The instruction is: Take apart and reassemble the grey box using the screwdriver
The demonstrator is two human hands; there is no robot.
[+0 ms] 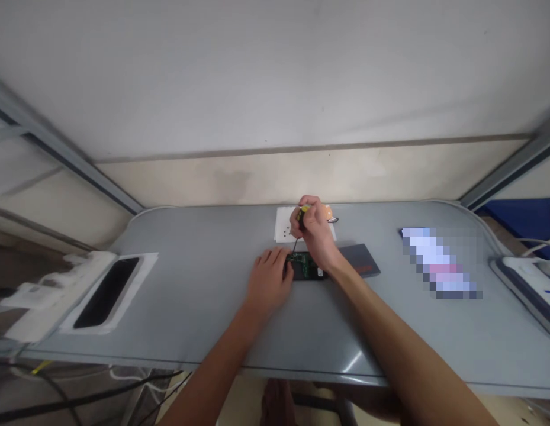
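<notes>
A phone with its back off [308, 266] lies flat on the grey table, green circuit board showing. My left hand [271, 273] is closed on its left end, fingers along the far edge and thumb at the near side. In my right hand [315, 228] is a screwdriver [301, 220] with a black and yellow handle, held nearly upright. Its thin shaft slants down to the board's upper left part, beside my left fingertips. Behind it, a white sheet [281, 222] bears several tiny dark pieces, probably screws. A dark flat panel or box [361, 260] lies right of the phone, partly under my right wrist.
An orange object [328, 213] rests on the sheet behind my right hand. A black-screened phone [108, 293] lies on white paper at left, next to white power strips [57, 302]. A blurred-out bright device [438, 263] and a white and grey power strip [530, 284] are at right.
</notes>
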